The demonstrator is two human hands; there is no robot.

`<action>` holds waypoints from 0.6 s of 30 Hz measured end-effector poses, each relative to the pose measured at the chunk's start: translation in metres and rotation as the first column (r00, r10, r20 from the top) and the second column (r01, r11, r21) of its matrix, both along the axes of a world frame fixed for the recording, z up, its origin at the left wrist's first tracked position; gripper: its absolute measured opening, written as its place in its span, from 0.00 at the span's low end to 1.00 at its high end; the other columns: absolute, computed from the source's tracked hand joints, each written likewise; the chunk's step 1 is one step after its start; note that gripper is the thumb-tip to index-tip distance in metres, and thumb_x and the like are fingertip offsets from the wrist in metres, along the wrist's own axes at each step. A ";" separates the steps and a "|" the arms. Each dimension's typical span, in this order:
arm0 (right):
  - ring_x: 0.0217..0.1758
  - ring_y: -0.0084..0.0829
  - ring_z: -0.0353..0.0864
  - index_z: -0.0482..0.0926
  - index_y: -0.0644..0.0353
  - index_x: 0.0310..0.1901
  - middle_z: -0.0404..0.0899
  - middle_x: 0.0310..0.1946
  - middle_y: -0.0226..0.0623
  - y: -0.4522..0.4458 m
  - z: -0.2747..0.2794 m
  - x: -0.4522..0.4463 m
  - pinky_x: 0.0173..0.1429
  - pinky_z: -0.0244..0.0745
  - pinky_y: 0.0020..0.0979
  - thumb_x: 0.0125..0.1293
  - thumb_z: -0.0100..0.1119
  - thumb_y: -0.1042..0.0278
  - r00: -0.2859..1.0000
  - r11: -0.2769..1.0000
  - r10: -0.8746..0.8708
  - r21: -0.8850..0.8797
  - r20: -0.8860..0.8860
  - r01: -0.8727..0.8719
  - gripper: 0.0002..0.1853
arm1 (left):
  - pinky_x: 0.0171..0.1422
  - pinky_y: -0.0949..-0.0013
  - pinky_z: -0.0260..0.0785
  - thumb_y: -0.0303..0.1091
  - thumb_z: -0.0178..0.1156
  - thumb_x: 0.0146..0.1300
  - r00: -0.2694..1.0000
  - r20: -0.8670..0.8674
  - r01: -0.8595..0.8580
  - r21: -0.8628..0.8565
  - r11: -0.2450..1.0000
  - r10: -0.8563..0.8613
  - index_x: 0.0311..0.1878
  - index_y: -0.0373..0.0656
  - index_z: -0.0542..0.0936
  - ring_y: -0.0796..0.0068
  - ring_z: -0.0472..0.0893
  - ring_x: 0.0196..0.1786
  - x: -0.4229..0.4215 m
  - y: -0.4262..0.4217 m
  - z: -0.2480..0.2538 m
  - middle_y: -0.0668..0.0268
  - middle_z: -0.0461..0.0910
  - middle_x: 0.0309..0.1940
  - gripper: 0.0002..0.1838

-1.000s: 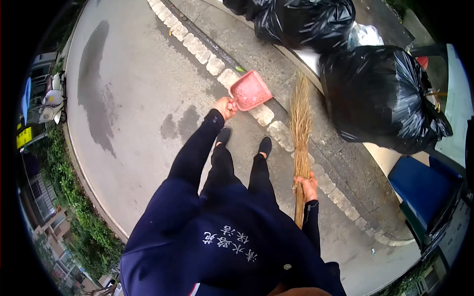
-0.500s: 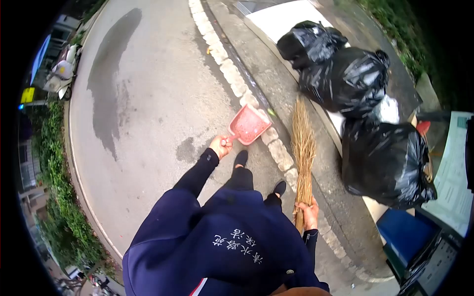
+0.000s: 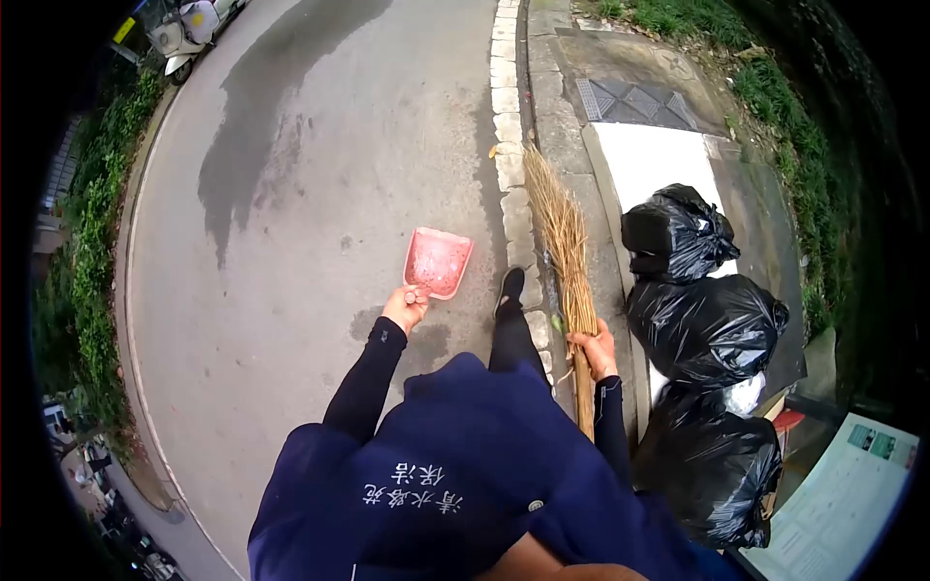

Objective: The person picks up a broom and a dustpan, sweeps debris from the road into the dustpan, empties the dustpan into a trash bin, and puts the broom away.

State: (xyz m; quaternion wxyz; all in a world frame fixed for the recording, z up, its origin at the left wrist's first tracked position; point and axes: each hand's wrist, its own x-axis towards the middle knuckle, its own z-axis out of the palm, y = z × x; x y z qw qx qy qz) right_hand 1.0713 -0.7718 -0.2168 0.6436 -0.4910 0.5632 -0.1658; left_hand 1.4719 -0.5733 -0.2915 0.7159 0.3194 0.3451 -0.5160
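The pink dustpan [image 3: 440, 265], speckled with dark grime, is held by its handle in the left hand [image 3: 404, 310] above the grey road [image 3: 262, 329]. The straw broom [image 3: 565, 247], bristles fanned and pointing ahead, slants over the kerb [image 3: 518, 215] in the right hand [image 3: 599, 351].

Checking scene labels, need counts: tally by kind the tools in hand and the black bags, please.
Pink dustpan with short handle: 1
Straw-coloured bristle broom: 1
Bulging black plastic bags: 3 (upper bag, middle bag, lower bag)
Total: 5
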 end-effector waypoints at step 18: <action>0.48 0.55 0.86 0.75 0.57 0.61 0.86 0.42 0.57 -0.421 -0.130 0.338 0.54 0.80 0.47 0.46 0.71 0.58 0.383 0.696 0.523 0.122 -0.761 -0.708 0.36 | 0.23 0.72 0.60 0.22 0.50 0.66 0.987 -0.129 0.131 0.286 0.949 -0.097 0.31 0.36 0.63 0.73 0.65 0.20 0.360 -0.327 -0.138 0.63 0.65 0.19 0.08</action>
